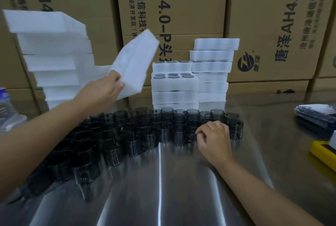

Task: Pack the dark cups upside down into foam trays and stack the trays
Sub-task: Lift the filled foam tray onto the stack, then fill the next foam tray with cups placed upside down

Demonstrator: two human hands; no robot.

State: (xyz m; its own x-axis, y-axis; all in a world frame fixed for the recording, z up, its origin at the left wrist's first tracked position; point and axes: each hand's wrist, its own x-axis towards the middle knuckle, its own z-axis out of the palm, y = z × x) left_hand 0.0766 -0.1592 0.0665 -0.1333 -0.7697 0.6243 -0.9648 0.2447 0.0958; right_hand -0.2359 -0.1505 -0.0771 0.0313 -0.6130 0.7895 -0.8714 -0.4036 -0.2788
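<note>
Right hand (pixel 213 138) at dark cups (pixel 149 140); left hand (pixel 107 87) grips foam tray (pixel 136 62).

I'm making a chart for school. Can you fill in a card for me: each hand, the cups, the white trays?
dark cups: crowded on the metal table
left hand: grips a foam tray, tilted in the air
right hand: fingers curled among the dark cups; grip unclear
empty trays: stacked at left
packed trays: two stacks behind the cups
</note>
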